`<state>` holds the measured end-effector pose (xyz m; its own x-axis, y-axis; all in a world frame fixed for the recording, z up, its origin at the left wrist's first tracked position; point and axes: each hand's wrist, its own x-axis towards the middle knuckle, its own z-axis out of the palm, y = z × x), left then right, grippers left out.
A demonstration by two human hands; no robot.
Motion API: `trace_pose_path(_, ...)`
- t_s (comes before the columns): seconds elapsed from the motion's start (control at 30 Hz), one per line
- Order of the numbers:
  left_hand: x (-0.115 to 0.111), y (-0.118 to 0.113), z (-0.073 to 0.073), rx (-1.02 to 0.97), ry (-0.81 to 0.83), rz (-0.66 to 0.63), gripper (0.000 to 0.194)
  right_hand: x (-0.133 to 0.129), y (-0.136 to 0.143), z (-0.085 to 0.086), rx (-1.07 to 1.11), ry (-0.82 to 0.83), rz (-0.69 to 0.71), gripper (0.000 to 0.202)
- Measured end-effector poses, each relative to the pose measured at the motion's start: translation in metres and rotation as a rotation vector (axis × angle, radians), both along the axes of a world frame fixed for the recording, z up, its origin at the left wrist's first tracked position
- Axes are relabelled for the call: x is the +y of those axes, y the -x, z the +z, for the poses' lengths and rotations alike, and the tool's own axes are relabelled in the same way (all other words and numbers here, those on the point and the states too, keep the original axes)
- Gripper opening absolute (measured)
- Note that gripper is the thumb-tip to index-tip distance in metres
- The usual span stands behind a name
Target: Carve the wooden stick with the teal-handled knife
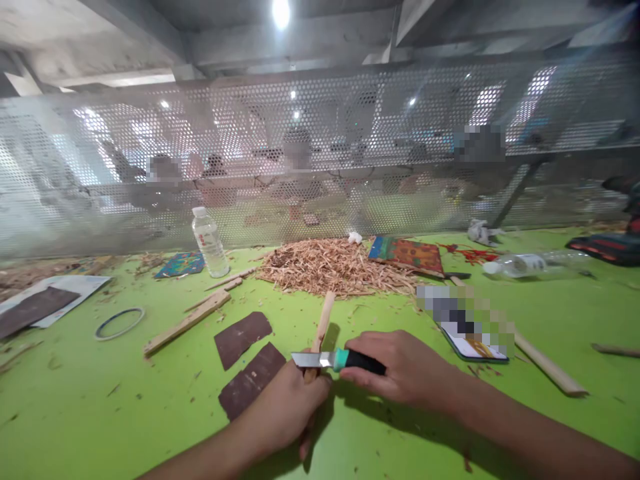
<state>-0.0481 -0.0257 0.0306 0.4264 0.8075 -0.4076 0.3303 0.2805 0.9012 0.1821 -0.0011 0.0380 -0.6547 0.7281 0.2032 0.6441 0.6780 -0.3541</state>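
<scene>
My left hand (295, 403) is closed around a narrow wooden stick (324, 321), which points away from me toward a heap of wood shavings (335, 265). In my right hand (400, 367) is a utility knife (345, 361) with a black and teal handle. Its blade lies crosswise over the stick, just beyond the left fingers; whether it touches the wood I cannot tell. Two brown sandpaper pieces (254, 380) lie to the left of the left hand. Right of the knife rests a phone (475, 347) with its screen lit and partly blurred.
A water bottle (211, 243) stands at the back left; another bottle (525, 265) lies at right near a power drill (610, 240). Wooden pieces (187, 323), a tape ring (119, 324) and a patterned board (407, 255) lie on the green table (165, 413). A perforated metal screen (240, 193) borders the back.
</scene>
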Motion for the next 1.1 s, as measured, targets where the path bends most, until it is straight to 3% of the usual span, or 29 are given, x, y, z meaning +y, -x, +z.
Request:
trace_pose_path(0.33, -0.004, -0.003, -0.002, 0.04, 0.002, 0.042, 0.008, 0.011, -0.004, 0.0, 0.015, -0.049, -0.11, 0.049)
trace_pose_path(0.4, -0.008, -0.002, -0.003, 0.056, -0.044, 0.069, 0.003, 0.023, -0.017, 0.005, 0.047, -0.063, -0.209, 0.054)
trace_pose_path(0.47, -0.01, 0.0, -0.004, 0.056, -0.071, 0.091, 0.006, 0.038, -0.037, 0.013, 0.095, -0.147, -0.463, 0.06)
trace_pose_path(0.57, -0.01, 0.0, -0.006, 0.005, 0.019, 0.051, 0.008, 0.051, -0.058, 0.025, 0.154, -0.275, -0.673, 0.059)
trace_pose_path(0.67, -0.006, -0.001, -0.006, -0.046, 0.068, 0.01, 0.011, 0.046, -0.052, 0.024, 0.144, -0.167, -0.532, 0.056)
trace_pose_path(0.83, -0.003, -0.002, -0.005, -0.09, 0.058, 0.0, 0.008, 0.022, -0.012, 0.007, 0.039, 0.006, -0.25, 0.048)
trace_pose_path(1.1, -0.003, -0.002, -0.003, -0.046, 0.039, -0.004, 0.01, -0.004, 0.012, 0.001, 0.036, 0.027, 0.039, 0.045)
